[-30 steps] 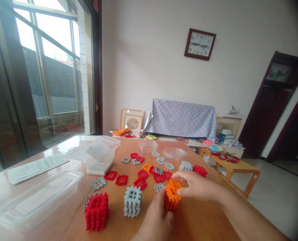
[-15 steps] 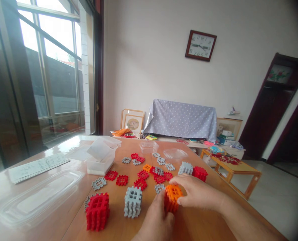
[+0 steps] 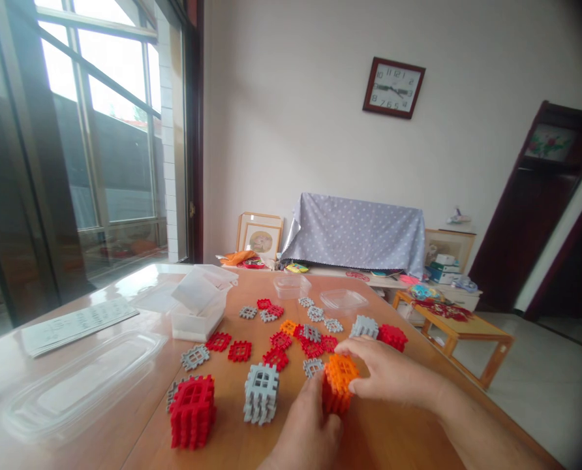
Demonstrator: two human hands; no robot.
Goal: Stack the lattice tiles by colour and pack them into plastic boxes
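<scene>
A stack of square, notched plastic building tiles stands on the table between my hands, orange on top and redder lower down. My left hand is closed against its left side, thumb along the edge. From the right, my right hand grips the upper orange tiles between thumb and fingers. To the left stand a grey tile stack and a red tile stack. Behind my right hand are another grey stack and a red stack.
Loose red tiles and grey tiles lie scattered mid-table. Farther left are a clear lid, a white plastic box and a printed sheet. A small clear container and another lid sit at the back.
The orange top of the stack and my right fingers are slightly higher. My left hand keeps its place at the stack's side. The whole view has shifted a little.
</scene>
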